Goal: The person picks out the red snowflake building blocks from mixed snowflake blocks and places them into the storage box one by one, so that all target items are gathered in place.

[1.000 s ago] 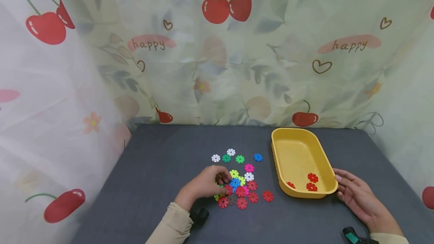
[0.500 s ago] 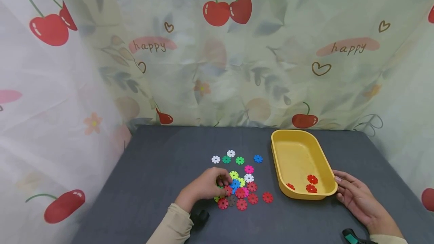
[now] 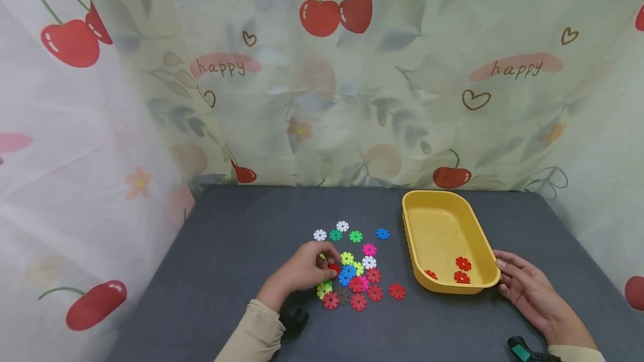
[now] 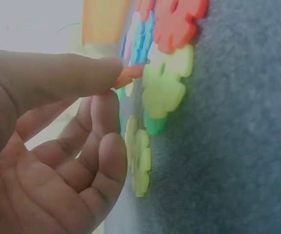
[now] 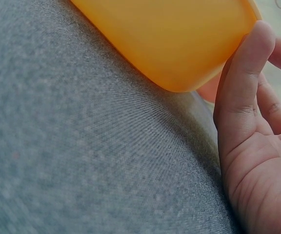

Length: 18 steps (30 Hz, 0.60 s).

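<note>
My left hand (image 3: 311, 267) pinches a red notched snowflake disc (image 3: 334, 268) between thumb and fingertips, above the left side of a pile of discs. In the left wrist view the red disc (image 4: 130, 75) shows edge-on, with a yellow-green disc (image 4: 166, 84) just beyond it and another yellow-green disc (image 4: 138, 158) beside the lower fingers. A yellow plastic bin (image 3: 437, 233) stands to the right, holding several red discs (image 3: 463, 264) at its near end. The right hand (image 3: 535, 295) touches the bin's near right corner with its fingers; the right wrist view shows its thumb (image 5: 248, 63) at the bin's edge.
Around the pile lie red discs (image 3: 397, 291), a blue disc (image 3: 383, 234), white discs (image 3: 320, 235), green discs (image 3: 356, 236) and pink discs (image 3: 369, 249). The dark grey tabletop (image 3: 251, 222) meets a printed curtain (image 3: 282, 99) at the back.
My left hand has lifted the red disc off the pile and shifted slightly back to the left, uncovering blue and yellow-green discs beneath. The right hand and the bin stay where they were.
</note>
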Motion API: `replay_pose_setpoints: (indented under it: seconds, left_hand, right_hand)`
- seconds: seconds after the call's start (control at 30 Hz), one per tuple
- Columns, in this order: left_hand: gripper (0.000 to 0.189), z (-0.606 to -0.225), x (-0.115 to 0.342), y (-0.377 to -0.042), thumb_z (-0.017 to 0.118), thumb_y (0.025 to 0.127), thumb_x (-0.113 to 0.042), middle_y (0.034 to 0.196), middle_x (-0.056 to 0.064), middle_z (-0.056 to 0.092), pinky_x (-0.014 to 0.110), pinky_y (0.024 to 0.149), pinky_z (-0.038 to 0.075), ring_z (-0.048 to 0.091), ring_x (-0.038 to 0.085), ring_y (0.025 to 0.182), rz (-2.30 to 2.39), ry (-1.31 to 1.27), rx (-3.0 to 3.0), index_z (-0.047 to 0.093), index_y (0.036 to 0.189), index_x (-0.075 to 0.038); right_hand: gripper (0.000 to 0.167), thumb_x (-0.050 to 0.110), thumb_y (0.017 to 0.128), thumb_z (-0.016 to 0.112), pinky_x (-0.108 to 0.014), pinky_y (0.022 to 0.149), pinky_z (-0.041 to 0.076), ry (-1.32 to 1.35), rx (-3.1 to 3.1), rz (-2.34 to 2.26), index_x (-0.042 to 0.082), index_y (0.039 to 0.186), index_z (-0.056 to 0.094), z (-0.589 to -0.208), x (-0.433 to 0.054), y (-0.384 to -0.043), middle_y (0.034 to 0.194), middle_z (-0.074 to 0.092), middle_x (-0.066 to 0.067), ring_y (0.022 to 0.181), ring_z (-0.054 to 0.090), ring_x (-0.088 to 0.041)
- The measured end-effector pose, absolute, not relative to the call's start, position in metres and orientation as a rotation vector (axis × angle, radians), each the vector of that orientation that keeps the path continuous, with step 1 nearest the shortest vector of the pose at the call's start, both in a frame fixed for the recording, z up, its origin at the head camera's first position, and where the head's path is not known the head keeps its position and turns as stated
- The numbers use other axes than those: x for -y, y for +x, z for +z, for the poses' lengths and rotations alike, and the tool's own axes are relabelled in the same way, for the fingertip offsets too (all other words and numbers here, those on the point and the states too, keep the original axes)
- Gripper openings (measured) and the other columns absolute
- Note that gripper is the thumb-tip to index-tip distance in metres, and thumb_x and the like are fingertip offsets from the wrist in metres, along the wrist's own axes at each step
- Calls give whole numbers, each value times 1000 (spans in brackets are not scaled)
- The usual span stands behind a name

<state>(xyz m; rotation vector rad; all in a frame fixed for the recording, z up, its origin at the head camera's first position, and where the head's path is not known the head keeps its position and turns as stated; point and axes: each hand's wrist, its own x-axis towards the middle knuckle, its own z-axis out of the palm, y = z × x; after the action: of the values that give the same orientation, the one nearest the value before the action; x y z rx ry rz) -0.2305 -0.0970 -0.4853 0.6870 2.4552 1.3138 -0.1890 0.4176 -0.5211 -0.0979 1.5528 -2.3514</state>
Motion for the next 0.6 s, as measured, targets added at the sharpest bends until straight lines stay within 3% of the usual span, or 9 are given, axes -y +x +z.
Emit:
replay_pose_setpoints:
  seconds: [0.6]
  left_hand:
    - [21,-482,92,-235,75,100,-14,100,3,68,29,71,57,66,17,81,1405,687,-2489,74,119,-5]
  right_hand:
    - [36,12,116,40,-26,77,61,-64,-1562,-2358,24,131,71,-521,-417,-189,120,76,4,95,72,-10]
